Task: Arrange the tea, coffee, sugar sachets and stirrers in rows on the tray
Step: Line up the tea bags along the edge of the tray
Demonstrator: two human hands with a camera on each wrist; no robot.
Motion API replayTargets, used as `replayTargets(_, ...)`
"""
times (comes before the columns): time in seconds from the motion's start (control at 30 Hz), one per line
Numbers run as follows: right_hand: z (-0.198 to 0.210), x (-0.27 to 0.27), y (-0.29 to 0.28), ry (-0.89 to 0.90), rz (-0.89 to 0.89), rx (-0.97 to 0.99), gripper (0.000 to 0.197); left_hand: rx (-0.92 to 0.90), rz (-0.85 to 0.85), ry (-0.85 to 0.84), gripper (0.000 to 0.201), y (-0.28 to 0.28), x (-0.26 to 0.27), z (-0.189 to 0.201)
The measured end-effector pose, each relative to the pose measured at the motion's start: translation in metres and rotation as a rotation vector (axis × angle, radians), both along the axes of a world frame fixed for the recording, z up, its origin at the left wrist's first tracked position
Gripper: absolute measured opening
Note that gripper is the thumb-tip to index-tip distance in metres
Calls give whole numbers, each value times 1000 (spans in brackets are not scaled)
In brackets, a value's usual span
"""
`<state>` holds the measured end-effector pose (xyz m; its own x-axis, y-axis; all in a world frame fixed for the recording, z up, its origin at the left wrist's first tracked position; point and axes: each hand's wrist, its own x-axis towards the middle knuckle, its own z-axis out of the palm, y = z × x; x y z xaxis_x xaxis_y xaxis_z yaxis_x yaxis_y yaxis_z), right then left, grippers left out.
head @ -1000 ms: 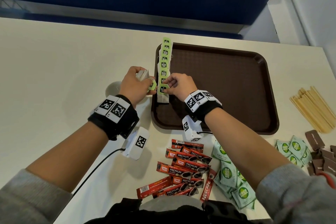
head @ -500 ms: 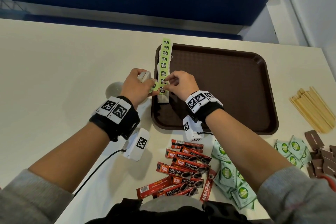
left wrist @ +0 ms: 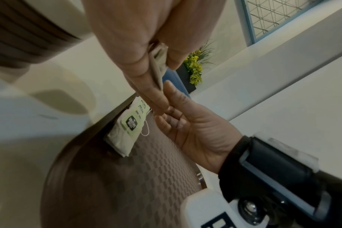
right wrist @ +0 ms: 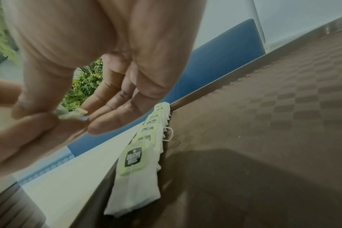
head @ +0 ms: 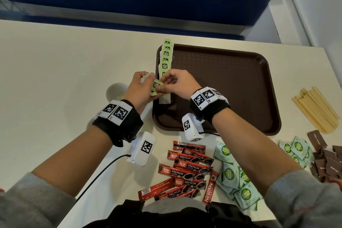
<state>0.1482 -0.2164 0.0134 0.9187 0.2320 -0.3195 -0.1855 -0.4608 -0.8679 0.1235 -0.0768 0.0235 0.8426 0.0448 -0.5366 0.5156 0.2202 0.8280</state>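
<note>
Right hand (right wrist: 100, 64) pinches a small tea bag (right wrist: 71, 115) above the brown tray (right wrist: 263, 123), where a row of tea bags (right wrist: 144, 148) hugs the left rim.

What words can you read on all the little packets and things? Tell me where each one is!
"Great Taste PREMIUM CLASSIC": red coffee sticks.
"NESCAFE CLASSIC": one red stick.
"COCO NATURA": round badge on the green sugar sachets.
"Coco Sugar": pale green sachet.
Tea bag tags: black logo, letters too blurred to read.
Brown sachets: print too small.
Wrist bands: only black-and-white square codes, no words.
</note>
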Motion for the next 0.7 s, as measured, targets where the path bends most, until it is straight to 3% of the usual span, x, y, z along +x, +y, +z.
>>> replayTargets(0.33, 10, 4, -8, -49, -52, 123, 19, 152, 2, -47, 14, 3, -1, -8)
replayTargets(0.5, 17, 3, -11, -93, 67, 47, 25, 331, -112, -105, 5, 7, -4, -12)
replayTargets(0.7, 16, 3, -8, -95, 95, 75, 23, 405, -299, -121, 15, 6, -10, -13)
